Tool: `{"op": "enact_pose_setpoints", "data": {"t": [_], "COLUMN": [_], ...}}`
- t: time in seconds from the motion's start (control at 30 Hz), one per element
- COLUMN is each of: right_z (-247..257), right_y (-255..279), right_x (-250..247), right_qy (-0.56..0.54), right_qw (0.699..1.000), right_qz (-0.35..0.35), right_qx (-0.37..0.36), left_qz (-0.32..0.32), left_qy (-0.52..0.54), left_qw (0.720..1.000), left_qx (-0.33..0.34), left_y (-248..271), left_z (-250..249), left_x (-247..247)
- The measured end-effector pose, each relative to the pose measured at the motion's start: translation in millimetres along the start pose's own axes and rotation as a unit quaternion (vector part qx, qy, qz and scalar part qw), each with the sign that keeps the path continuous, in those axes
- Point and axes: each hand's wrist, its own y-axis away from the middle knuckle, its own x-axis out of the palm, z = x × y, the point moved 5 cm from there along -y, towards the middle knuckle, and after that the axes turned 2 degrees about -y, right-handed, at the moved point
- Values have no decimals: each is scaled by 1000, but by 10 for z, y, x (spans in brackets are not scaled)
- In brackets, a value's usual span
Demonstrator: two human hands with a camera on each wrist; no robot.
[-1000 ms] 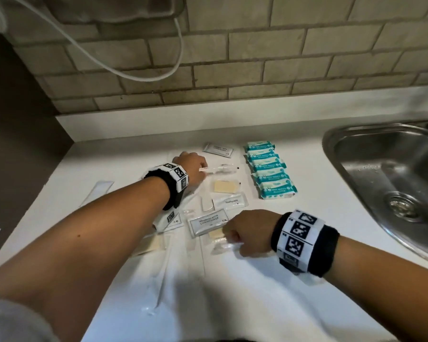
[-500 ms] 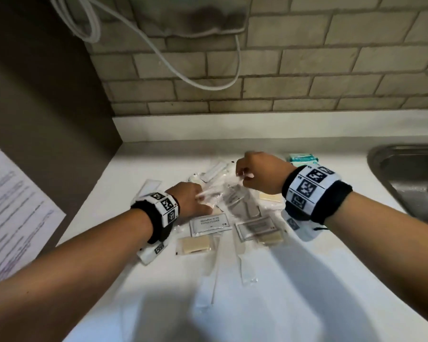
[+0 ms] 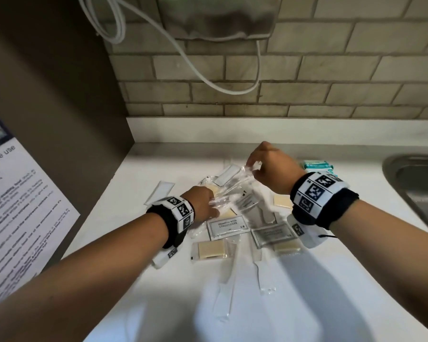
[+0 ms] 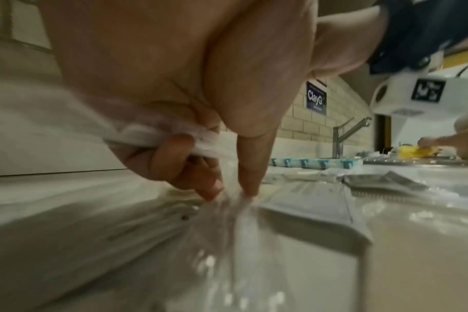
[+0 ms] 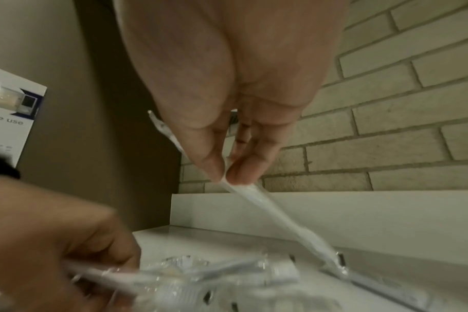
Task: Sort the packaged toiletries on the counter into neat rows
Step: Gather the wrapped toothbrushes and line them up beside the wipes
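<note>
My right hand (image 3: 269, 166) pinches a clear-wrapped toothbrush (image 5: 267, 213) above the bench (image 3: 356, 280) pile to free it; my left hand (image 3: 203, 203) grips other clear packets (image 4: 153, 130), steadying them.

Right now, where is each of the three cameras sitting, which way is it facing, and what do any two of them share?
Head: worn on the head, looking forward and down at the counter; shows both forearms, left hand and right hand.
Left wrist: under the left hand, low along the counter toward the faucet.
Right wrist: under the right hand, facing the brick wall.
Shared: head and right wrist both show the right hand pinching a clear-wrapped packet.
</note>
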Motion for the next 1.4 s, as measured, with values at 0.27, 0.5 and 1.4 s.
{"op": "enact_pose_setpoints", "data": {"t": [0.27, 0.5, 1.4], "right_z": [-19, 408, 367], "right_y": [214, 362, -395], "right_x": [198, 305, 944], "right_qy": [-83, -139, 184], "right_qw": [996, 990, 967], "right_qz": [-36, -7, 175], "right_qx": [4, -29, -24], "left_qz": [-69, -121, -147], "left_qy": [125, 479, 378], "left_qw": [989, 869, 911], "left_qx": [-20, -15, -70], "left_y": [29, 177, -92], "left_z": [113, 131, 898], "left_x": [-263, -437, -592]}}
